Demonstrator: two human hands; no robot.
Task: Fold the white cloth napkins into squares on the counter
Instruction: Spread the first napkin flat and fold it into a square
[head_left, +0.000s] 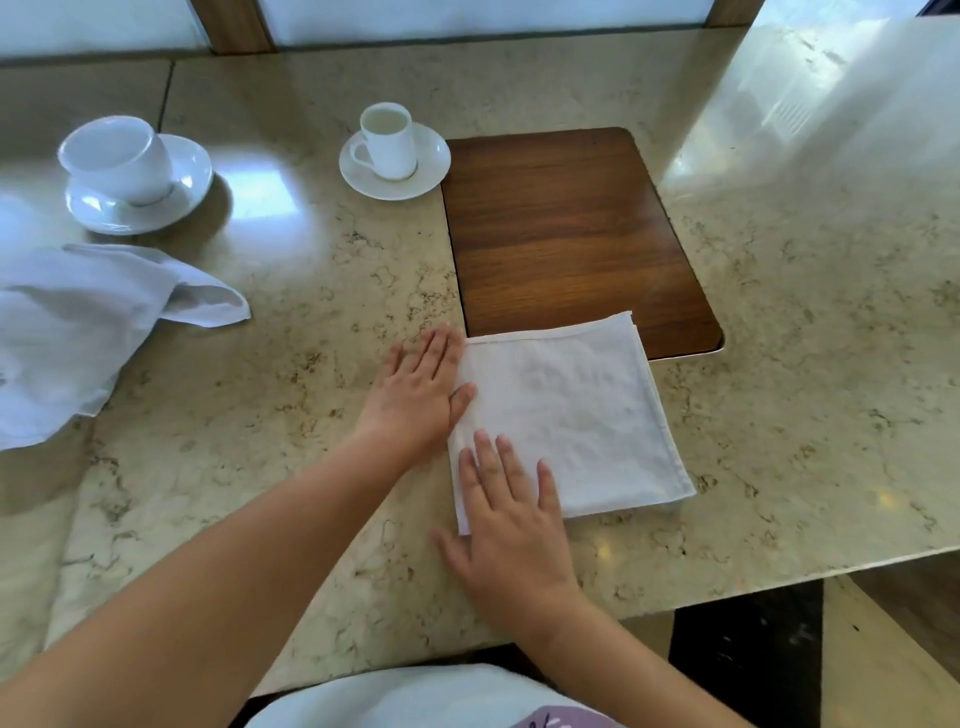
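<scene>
A white folded napkin (571, 415) is lying flat on the counter (805, 312) as a neat square, slightly rotated, its layered edges showing along the far and right sides. Its far edge is overlapping the near edge of the wooden inset (566, 228), while the rest is resting on the stone. Its surface is looking lightly creased but smooth, with a thin hemmed border running down the right side. A second white napkin (78, 322) is lying unfolded and rumpled well apart at the counter's left, bunched in loose folds with one corner pointing toward the middle of the counter.
</scene>
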